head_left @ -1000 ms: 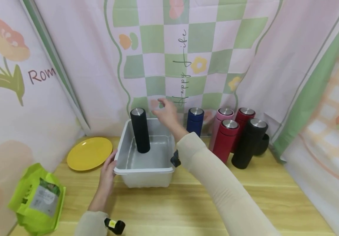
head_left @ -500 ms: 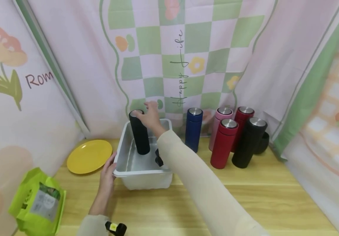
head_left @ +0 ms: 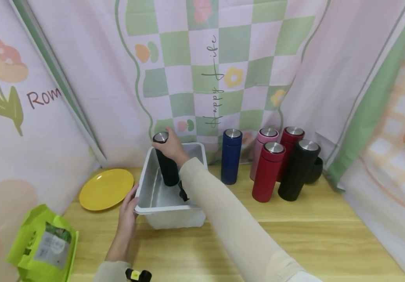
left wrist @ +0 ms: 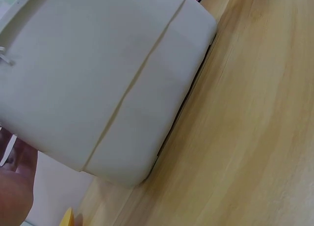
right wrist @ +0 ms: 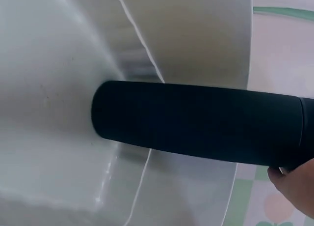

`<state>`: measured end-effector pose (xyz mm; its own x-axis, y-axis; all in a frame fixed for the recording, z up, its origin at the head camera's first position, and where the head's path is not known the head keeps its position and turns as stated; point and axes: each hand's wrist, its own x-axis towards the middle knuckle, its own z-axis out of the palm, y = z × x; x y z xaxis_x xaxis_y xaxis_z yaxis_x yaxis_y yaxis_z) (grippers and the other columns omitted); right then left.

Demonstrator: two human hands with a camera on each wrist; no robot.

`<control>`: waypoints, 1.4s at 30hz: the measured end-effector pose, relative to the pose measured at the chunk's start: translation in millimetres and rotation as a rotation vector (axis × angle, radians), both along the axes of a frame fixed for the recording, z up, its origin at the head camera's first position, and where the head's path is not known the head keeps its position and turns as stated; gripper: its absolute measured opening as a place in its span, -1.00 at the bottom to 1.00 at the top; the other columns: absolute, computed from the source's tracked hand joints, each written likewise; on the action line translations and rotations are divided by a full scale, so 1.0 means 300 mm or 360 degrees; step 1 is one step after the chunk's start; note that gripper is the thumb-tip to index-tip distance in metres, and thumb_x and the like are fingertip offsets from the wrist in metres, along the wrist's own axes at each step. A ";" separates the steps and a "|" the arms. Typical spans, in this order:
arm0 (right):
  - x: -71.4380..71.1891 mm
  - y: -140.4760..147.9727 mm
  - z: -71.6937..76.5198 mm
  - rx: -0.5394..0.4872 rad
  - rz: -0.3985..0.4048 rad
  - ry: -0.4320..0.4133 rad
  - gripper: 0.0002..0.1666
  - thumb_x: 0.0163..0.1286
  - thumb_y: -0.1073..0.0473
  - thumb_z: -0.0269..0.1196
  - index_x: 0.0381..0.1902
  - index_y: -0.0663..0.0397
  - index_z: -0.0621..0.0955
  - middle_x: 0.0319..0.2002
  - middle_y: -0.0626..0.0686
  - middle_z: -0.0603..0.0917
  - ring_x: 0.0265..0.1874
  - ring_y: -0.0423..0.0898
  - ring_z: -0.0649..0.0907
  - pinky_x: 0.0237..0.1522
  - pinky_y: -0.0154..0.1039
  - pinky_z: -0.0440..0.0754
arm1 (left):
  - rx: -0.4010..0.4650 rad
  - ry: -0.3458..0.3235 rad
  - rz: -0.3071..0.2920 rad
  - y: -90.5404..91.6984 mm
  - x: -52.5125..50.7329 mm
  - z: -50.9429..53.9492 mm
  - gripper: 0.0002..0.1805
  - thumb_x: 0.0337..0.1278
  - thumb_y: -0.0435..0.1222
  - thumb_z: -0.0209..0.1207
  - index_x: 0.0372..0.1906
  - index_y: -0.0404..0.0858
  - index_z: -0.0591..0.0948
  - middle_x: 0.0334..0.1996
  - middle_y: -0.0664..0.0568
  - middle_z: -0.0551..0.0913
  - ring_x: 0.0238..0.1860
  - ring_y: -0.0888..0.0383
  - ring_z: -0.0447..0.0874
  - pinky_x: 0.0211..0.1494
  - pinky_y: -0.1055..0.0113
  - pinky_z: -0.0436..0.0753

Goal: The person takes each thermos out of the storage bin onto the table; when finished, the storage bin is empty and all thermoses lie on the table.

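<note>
A black thermos (head_left: 167, 169) with a silver lid stands inside a grey plastic bin (head_left: 170, 209). Near its top, my right hand (head_left: 172, 149) grips it, thumb on the near side and fingers on the far side. In the right wrist view the thermos (right wrist: 196, 120) touches the bin's floor, and part of the right hand (right wrist: 297, 186) shows at its upper end. My left hand (head_left: 127, 211) holds the bin's left side by the rim. The left wrist view shows the bin's outer wall (left wrist: 98, 73) and part of the left hand (left wrist: 17, 186).
Right of the bin stand a blue thermos (head_left: 231, 160), a pink one (head_left: 257, 156), two red ones including the front one (head_left: 267, 174), another black one (head_left: 297, 172) and a dark round object (head_left: 315, 172). A yellow plate (head_left: 106, 190) and green bag (head_left: 44, 244) lie left.
My right hand has moved left and down, from above the bin onto the black thermos, and now grips it. The left hand stays at the bin's left side.
</note>
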<state>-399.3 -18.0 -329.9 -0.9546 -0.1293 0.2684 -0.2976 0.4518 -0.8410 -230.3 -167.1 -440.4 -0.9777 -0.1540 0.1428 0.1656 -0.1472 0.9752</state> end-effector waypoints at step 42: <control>0.107 0.103 0.159 0.0268 -0.0049 0.0167 -0.26 0.19 0.03 0.45 0.30 0.12 0.50 0.14 0.17 0.50 -0.01 0.00 0.52 -0.06 -0.27 0.51 | 0.0032 -0.0051 -0.0012 0.007 0.015 0.020 -0.47 0.49 -0.30 -0.17 0.49 -0.21 0.23 0.47 -0.17 0.12 0.15 0.23 0.34 0.07 0.40 0.48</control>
<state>-367.2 13.0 -282.1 -0.9266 -0.1522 0.3438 -0.3638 0.5937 -0.7177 -225.7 -165.1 -434.4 -0.9828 -0.1493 0.1085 0.1333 -0.1682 0.9767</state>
